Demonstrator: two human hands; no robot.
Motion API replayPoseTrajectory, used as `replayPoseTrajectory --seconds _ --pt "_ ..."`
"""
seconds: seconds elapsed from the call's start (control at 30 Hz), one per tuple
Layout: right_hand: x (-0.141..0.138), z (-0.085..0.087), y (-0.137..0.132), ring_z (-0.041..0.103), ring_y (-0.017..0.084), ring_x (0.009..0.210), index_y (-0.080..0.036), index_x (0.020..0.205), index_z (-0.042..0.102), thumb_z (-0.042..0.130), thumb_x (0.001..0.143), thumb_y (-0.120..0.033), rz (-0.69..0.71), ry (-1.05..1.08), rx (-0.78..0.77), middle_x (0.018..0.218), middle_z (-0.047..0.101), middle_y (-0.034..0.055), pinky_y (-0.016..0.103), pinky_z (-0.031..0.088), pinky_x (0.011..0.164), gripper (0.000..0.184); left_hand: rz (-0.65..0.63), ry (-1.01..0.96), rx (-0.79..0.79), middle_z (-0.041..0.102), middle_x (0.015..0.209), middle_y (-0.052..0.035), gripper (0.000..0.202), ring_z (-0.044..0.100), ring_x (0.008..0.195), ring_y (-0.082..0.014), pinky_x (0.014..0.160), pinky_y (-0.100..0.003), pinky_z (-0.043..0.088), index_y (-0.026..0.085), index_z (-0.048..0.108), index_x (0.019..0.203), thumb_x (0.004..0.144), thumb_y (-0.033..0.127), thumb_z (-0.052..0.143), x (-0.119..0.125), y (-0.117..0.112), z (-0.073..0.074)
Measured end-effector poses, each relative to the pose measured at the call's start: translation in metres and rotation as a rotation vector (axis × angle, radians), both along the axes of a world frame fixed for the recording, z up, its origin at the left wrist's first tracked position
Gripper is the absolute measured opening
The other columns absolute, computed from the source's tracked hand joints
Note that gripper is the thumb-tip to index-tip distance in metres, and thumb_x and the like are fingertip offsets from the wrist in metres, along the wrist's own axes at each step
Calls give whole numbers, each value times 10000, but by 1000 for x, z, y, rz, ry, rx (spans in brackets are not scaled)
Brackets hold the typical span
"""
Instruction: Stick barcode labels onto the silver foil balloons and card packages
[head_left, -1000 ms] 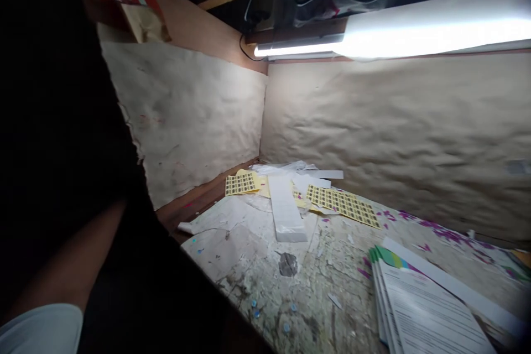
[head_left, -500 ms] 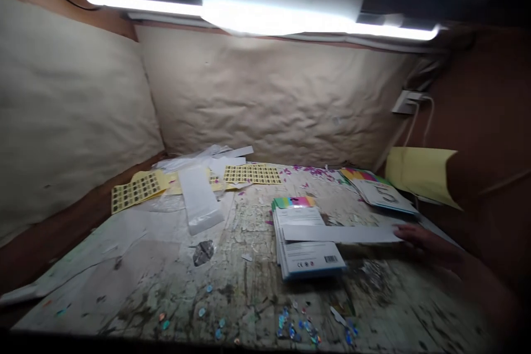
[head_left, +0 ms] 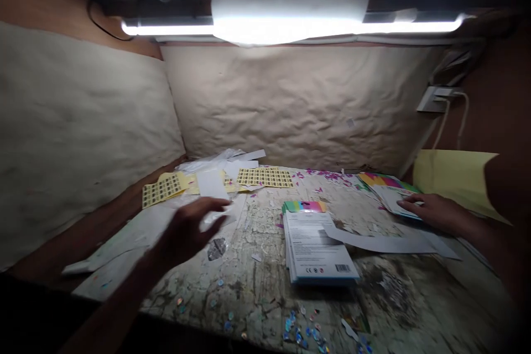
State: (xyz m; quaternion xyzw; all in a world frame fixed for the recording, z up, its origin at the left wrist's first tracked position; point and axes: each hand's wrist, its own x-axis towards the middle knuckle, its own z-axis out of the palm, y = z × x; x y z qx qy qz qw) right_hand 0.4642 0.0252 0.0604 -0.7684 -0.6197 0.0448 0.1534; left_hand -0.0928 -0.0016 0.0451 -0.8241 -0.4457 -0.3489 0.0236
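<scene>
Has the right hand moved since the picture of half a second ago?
Yes. The right hand has moved farther back, nearer in view to the socket.

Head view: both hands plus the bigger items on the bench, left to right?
Left hand → longer yellow sticker sheet → stack of printed packs → colourful-topped packs → right hand
</scene>
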Motion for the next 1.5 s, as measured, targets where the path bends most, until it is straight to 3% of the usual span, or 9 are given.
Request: replayPoseTrajectory --seconds 0.1,0.27,0.43,0.6,0.87,1.03,1.17,1.33,1.5 --pt "-45 13 19 618 203 662 -134 950 743 474 902 -419 180 3 -20 870 697 178 325 397 669 395 -258 119 -4 720 1046 -38 215 671 983 -207 850 -327 533 235 623 1108 910 281 557 49 21 -8" --pt "-159 21 52 529 152 531 -161 902 721 490 886 -487 542 208 -69 610 608 51 268 364 529 400 -310 226 124 733 756 -15 134 686 667 -172 565 -271 484 231 667 907 879 274 543 100 49 -53" --pt "-294 -2 104 509 105 483 -137 779 675 566 837 -491 820 318 -296 606 615 23 199 368 445 375 -268 -62 350 539 425 35 315 525 401 -103 453 -241 359 209 547 563 846 341 505 82 49 -68" --pt "-368 -14 166 496 80 429 -122 688 669 644 808 -341 813 262 -341 566 629 21 178 348 400 251 -74 -315 368 593 544 -17 312 546 501 -122 561 -259 407 176 582 680 920 234 392 48 61 -53" --pt "-302 35 204 500 61 435 -126 761 686 698 818 -328 611 252 -223 564 639 6 163 391 445 210 -217 -322 342 594 563 2 200 555 525 -139 573 -255 382 176 617 726 888 225 510 46 60 -49" --pt "-226 60 163 527 70 477 -134 906 708 667 840 -376 518 264 -222 634 663 10 176 410 466 254 -252 -261 350 613 574 22 153 560 514 -131 574 -248 375 185 634 770 880 228 538 49 57 -49" --pt "-172 54 97 546 93 505 -131 908 729 698 781 -446 496 276 -287 655 662 22 195 411 458 341 -250 -158 317 591 546 38 178 546 494 -122 555 -246 345 198 635 745 884 253 537 58 50 -52" --pt "-142 24 31 579 125 584 -123 943 722 693 739 -553 472 479 -290 700 663 49 215 448 499 477 238 -335 41 660 671 11 106 617 631 -173 584 -258 353 232 658 833 845 312 589 52 69 -39" --pt "-204 4 45 592 119 620 -133 916 707 703 755 -522 557 734 -245 765 689 69 208 457 533 420 551 -815 -162 661 955 -47 229 639 847 -168 725 -258 468 191 585 1056 828 180 560 9 108 -35"
